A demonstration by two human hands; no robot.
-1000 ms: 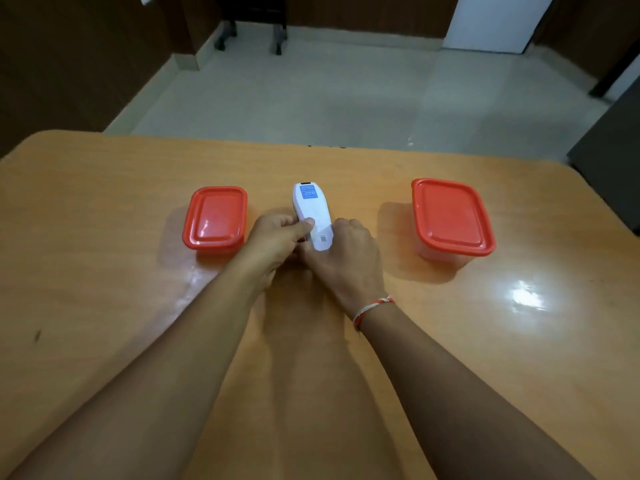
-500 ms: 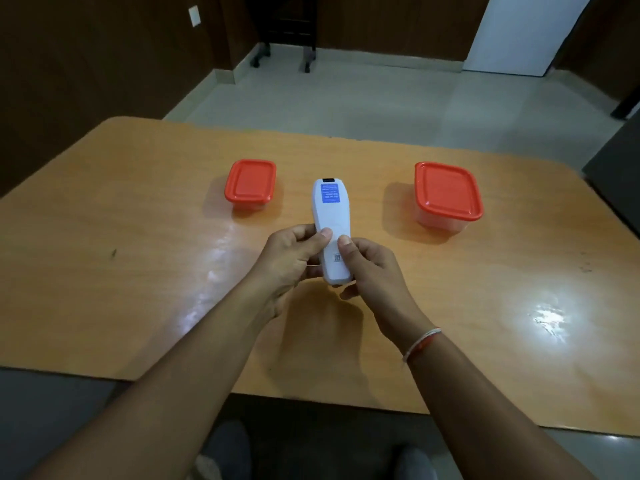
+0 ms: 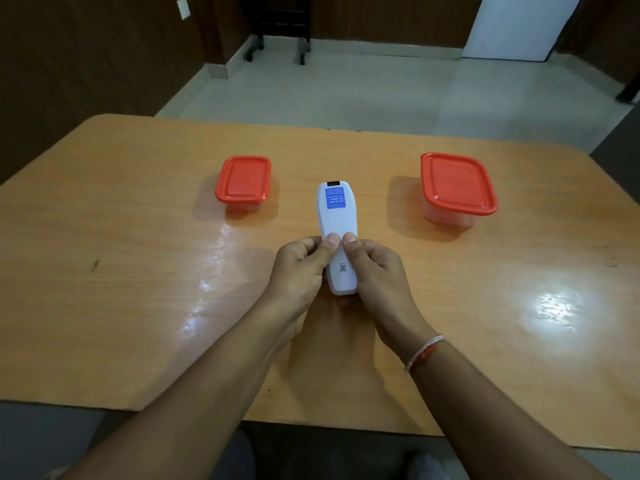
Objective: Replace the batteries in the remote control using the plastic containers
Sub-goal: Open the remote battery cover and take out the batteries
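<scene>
A white remote control (image 3: 335, 220) is held back side up above the table, a blue sticker near its far end. My left hand (image 3: 302, 268) grips its near half from the left and my right hand (image 3: 377, 271) from the right. Both thumbs press side by side on the middle of its back. A small clear container with a red lid (image 3: 243, 180) stands to the far left. A larger clear container with a red lid (image 3: 456, 185) stands to the far right. Both lids are on.
The wooden table (image 3: 121, 271) has a glossy top with its near edge close to my body. Beyond its far edge lie a pale tiled floor, dark wall panels and a chair base (image 3: 277, 46).
Both hands lifted the remote off the table and drew it toward me. The thumbs have slid up onto the middle of its back. The view pulled back from the table.
</scene>
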